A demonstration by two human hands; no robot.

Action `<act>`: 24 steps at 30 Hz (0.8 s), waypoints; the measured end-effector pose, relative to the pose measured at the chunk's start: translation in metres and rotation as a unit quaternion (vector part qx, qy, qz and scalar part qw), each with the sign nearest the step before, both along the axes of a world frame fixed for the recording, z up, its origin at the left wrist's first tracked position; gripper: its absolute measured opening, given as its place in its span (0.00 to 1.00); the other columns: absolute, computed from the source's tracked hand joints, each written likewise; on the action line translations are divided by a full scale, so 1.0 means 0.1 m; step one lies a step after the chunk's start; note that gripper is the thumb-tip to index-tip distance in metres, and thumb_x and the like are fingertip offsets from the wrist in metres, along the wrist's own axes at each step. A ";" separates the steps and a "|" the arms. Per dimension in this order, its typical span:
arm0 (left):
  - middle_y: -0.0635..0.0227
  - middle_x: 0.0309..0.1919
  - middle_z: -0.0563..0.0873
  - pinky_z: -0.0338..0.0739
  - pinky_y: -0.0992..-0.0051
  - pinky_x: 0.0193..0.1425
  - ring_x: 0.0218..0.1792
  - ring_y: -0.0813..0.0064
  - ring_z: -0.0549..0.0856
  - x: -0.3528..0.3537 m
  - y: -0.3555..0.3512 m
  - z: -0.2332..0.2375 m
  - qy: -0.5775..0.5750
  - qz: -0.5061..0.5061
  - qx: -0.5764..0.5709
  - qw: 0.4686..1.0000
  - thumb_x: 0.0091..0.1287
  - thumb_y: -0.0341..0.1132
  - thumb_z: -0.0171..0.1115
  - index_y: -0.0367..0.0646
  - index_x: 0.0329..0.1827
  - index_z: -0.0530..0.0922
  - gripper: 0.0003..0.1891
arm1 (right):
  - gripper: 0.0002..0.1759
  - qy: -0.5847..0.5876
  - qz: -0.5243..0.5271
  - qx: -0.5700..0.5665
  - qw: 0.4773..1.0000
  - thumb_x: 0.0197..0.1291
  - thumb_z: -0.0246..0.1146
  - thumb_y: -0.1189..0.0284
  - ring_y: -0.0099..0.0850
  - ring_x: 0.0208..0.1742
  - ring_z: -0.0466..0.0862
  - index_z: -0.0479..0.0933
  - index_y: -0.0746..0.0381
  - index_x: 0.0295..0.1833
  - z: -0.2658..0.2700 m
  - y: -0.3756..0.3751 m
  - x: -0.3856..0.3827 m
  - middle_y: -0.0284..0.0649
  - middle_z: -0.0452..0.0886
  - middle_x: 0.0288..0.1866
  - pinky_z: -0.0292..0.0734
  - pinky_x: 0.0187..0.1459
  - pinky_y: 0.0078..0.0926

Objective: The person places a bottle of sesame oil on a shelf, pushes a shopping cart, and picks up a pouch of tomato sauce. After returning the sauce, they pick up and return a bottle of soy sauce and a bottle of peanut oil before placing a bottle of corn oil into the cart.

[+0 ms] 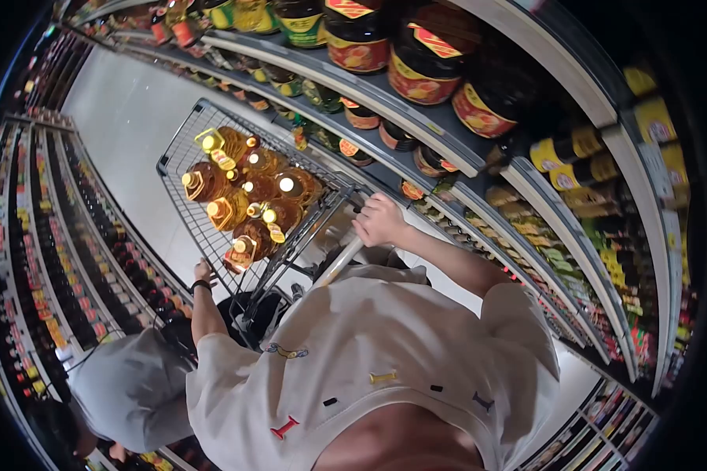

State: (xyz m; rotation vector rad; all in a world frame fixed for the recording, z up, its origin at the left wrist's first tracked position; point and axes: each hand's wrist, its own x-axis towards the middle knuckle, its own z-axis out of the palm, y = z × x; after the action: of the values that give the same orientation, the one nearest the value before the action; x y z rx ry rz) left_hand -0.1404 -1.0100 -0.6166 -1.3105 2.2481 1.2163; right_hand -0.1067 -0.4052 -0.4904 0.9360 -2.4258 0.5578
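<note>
A wire shopping cart [182, 228] stands in front of me, loaded with several large bottles of amber cooking oil [261, 187] with yellow and red caps. My right hand [381, 220] is closed around the cart's pale handle [339, 263]. Further forward, my left hand [205, 272], with a dark band at its wrist, is curled at the basket's left rim. Part of its fingers is hidden.
Along the right run shelves [463, 153] of large dark-capped bottles and packets, close to the cart. Another shelf row [63, 235] lines the left side. A person in grey [137, 385] is beside me at the lower left. Pale floor [126, 133] stretches ahead.
</note>
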 end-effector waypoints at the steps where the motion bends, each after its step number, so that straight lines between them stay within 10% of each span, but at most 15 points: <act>1: 0.51 0.38 0.87 0.84 0.58 0.30 0.30 0.57 0.88 0.00 -0.18 -0.47 0.063 -0.018 0.060 0.996 0.78 0.58 0.39 0.38 0.61 0.74 0.31 | 0.15 0.007 -0.022 -0.011 1.000 0.52 0.65 0.64 0.33 0.30 0.78 0.77 0.58 0.17 -0.03 0.00 -0.03 0.35 0.79 0.20 0.73 0.44 0.31; 3: 0.47 0.40 0.87 0.82 0.52 0.36 0.37 0.52 0.88 0.05 0.28 -0.34 0.152 0.067 0.047 0.985 0.79 0.54 0.38 0.37 0.58 0.76 0.28 | 0.12 0.011 -0.015 -0.019 1.000 0.47 0.64 0.66 0.33 0.28 0.76 0.76 0.57 0.16 -0.07 -0.01 -0.10 0.35 0.78 0.20 0.72 0.44 0.32; 5: 0.42 0.39 0.86 0.79 0.51 0.46 0.43 0.43 0.86 0.07 0.38 -0.51 0.221 -0.086 -0.283 0.929 0.79 0.52 0.41 0.34 0.52 0.77 0.27 | 0.11 0.023 -0.018 -0.025 0.999 0.45 0.65 0.66 0.33 0.28 0.76 0.76 0.57 0.16 -0.07 -0.01 -0.09 0.35 0.76 0.19 0.73 0.43 0.32; 24: 0.35 0.43 0.84 0.74 0.50 0.53 0.48 0.34 0.81 -1.09 -0.41 -0.47 0.208 -0.037 -0.168 0.963 0.79 0.49 0.44 0.30 0.45 0.76 0.26 | 0.09 0.059 -0.007 -0.039 0.998 0.37 0.63 0.70 0.36 0.23 0.73 0.69 0.57 0.17 -0.01 -0.82 -1.28 0.35 0.67 0.18 0.76 0.37 0.33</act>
State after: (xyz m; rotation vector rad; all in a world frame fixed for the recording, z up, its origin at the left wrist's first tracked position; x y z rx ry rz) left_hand -0.2493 -1.0505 -0.6637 -1.1423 2.8801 1.2138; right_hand -0.2344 -0.4876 -0.4914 0.8933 -2.2882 0.5714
